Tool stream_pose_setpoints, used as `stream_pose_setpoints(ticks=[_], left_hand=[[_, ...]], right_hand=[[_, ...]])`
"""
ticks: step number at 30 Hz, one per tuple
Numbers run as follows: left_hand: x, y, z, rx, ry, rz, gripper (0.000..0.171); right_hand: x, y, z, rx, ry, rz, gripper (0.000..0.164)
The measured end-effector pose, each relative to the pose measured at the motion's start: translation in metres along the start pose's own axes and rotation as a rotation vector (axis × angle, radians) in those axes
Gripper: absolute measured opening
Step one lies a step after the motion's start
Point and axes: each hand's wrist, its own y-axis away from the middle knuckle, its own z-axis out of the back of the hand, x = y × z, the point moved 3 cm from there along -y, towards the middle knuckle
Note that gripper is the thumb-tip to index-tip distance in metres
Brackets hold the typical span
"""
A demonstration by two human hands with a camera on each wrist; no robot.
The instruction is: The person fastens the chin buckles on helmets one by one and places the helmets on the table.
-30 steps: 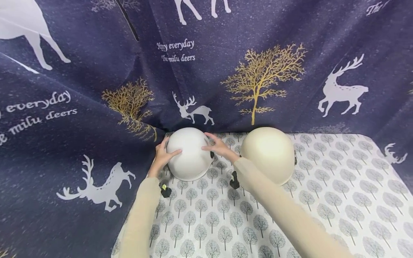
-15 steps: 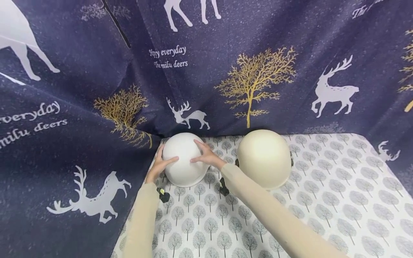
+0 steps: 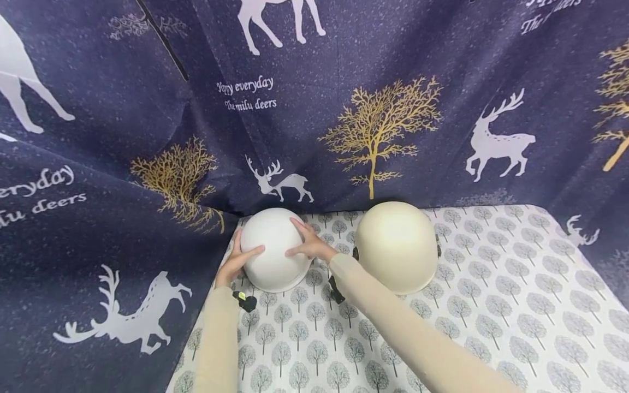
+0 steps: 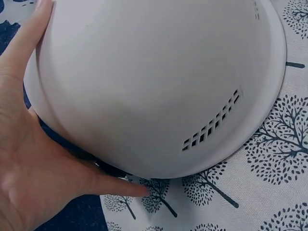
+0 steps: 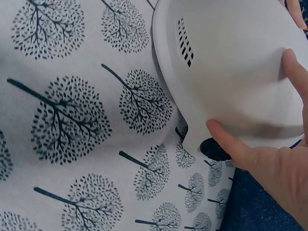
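A white helmet (image 3: 273,245) sits dome up at the back left of the table, rim down on the cloth. Small vent slots (image 4: 211,120) pierce its shell in the left wrist view. My left hand (image 3: 236,265) lies against its left side, with fingers and thumb spread wide. On the right side, my right hand (image 3: 314,244) touches the shell with long, spread fingers. Close to that hand, a black oval part (image 5: 215,149) shows at the helmet's edge in the right wrist view. The far fingers of both hands are partly hidden behind the dome.
A cream helmet (image 3: 397,245) stands dome up to the right of the white one, behind my right forearm. The tablecloth (image 3: 314,333) has a grey tree print. Dark blue deer-print curtains (image 3: 304,131) hang close behind and to the left.
The head view has shifted, so everything appears lower and further left. My right hand has moved slightly closer over the white helmet. Both helmets keep their places.
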Motion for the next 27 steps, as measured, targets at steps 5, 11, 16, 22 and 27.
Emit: stream_pose_setpoints(ticks=[5, 11, 16, 22, 27], left_hand=[[0.005, 0.000, 0.000, 0.015, 0.005, 0.051, 0.107], [0.006, -0.001, -0.002, 0.002, -0.006, 0.064, 0.107], [0.005, 0.003, -0.007, -0.014, -0.020, 0.067, 0.110], [-0.006, 0.007, -0.009, -0.049, -0.050, 0.019, 0.114], [-0.017, 0.004, -0.004, -0.074, -0.051, -0.032, 0.112]], right_hand=[[0.001, 0.002, -0.004, 0.010, -0.054, -0.033, 0.105], [0.008, 0.007, -0.007, -0.012, -0.074, -0.002, 0.108], [0.003, 0.009, -0.005, 0.007, -0.108, -0.015, 0.110], [-0.002, 0.008, -0.001, -0.019, -0.144, -0.009, 0.111], [0.001, 0.007, 0.001, -0.027, -0.224, 0.023, 0.109]])
